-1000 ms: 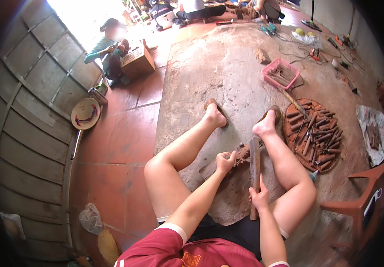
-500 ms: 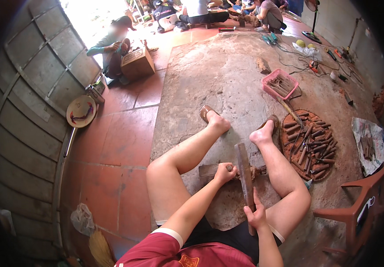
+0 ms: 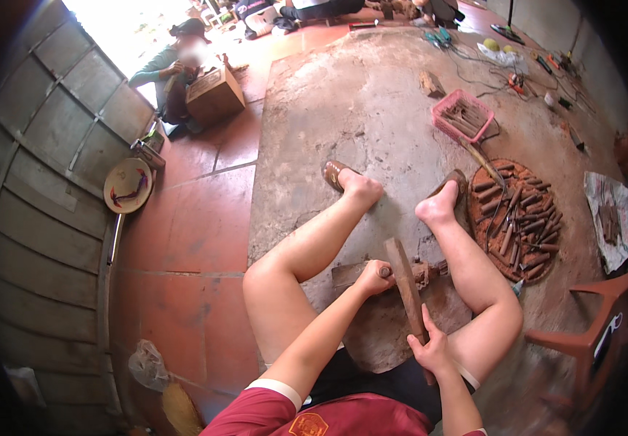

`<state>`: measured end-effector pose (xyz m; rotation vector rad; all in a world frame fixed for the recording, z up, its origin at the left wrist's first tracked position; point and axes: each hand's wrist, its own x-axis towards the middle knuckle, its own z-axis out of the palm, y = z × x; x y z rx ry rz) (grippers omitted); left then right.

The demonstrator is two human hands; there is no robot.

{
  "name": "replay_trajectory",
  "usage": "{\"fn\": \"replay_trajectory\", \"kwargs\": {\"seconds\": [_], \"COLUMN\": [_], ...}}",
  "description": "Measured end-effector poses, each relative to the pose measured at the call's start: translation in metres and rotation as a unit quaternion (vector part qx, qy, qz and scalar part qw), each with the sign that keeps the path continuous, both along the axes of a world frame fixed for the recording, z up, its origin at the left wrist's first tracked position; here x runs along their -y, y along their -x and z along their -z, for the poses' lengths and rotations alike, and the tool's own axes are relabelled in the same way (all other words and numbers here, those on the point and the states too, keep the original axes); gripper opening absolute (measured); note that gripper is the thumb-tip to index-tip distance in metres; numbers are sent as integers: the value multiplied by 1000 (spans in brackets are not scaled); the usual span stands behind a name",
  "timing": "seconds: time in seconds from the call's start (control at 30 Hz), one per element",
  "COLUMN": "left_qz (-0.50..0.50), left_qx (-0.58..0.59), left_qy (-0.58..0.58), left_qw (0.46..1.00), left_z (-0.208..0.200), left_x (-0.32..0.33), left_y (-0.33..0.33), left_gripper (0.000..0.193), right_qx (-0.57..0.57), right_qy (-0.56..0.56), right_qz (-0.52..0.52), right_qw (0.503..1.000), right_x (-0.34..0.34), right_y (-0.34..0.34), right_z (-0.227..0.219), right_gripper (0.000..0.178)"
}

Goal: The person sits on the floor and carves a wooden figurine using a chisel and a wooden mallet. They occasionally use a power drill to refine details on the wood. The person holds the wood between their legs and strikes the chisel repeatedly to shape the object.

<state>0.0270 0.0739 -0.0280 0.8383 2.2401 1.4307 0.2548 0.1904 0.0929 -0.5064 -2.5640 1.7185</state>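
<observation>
My left hand (image 3: pixel 376 278) is closed around an upright tool, and only the round butt of its handle (image 3: pixel 384 272) shows above the fist; it looks like a carving chisel, though its blade is hidden. Beneath that fist, between my legs, lies a dark wood piece (image 3: pixel 346 274) with a rough carved part (image 3: pixel 421 273) at its right end. My right hand (image 3: pixel 432 349) grips a long wooden mallet (image 3: pixel 406 285) low on its shaft. The mallet's thick end points away from me, just right of my left fist, and covers part of the wood.
Right of my foot, a round tray (image 3: pixel 499 171) holds many wood-handled chisels. Beyond it stand a pink basket (image 3: pixel 464 115) of tools and several cables. A brown plastic chair (image 3: pixel 583 338) is at right. Far left, another person (image 3: pixel 183 73) works at a wooden box (image 3: pixel 216 94).
My view has tilted slightly, so the scene sits a little differently. The mallet leans a bit more to the left at its far end. Both hands keep their grips.
</observation>
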Motion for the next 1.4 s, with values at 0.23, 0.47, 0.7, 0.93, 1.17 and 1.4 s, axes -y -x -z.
{"fn": "replay_trajectory", "kwargs": {"seconds": [0.23, 0.47, 0.7, 0.93, 1.17, 1.4], "left_qz": [-212, -79, -99, -128, -210, -222], "left_qx": [635, 77, 63, 254, 343, 327], "left_qy": [-259, -191, 28, -86, -87, -86], "left_qw": [696, 975, 993, 955, 912, 915], "left_z": [14, 42, 11, -15, -18, -23], "left_x": [-26, 1, -1, -8, -19, -19], "left_y": [-9, 9, 23, 43, 67, 58], "left_gripper": [60, 16, 24, 21, 26, 22], "right_qx": [4, -116, -109, -62, -58, -31], "right_qy": [-174, -133, 88, 328, 419, 514], "right_qz": [-36, 54, 210, 227, 203, 166], "right_qw": [984, 983, 968, 915, 883, 841], "right_x": [-7, 11, -4, -20, -20, -26], "right_y": [9, -4, -1, -1, 3, 0], "right_z": [-20, -6, 39, 46, 42, 47], "right_gripper": [69, 63, 62, 67, 70, 65]}}
